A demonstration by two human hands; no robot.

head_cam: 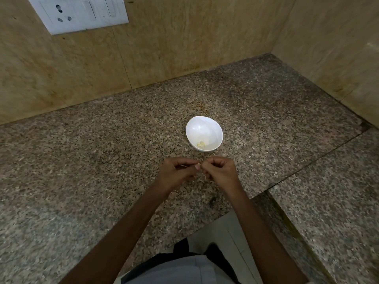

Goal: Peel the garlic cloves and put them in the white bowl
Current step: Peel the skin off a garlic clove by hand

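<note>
Head view: my left hand (176, 173) and right hand (221, 173) meet, both pinching a mostly hidden clove (199, 165) just near of the bowl (203, 128). I'd lift skin by thumbnail, gripping firmly, not crushing.

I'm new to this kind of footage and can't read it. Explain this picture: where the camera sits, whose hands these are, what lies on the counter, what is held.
There is no machine here: a person works with bare hands. The single picture comes from a camera worn on the head, looking forward and down. The left hand and right hand meet over a speckled stone counter, both pinching a garlic clove, mostly hidden between them. Beyond them stands a white bowl holding a few pale peeled pieces. A wall socket sits upper left.
</note>
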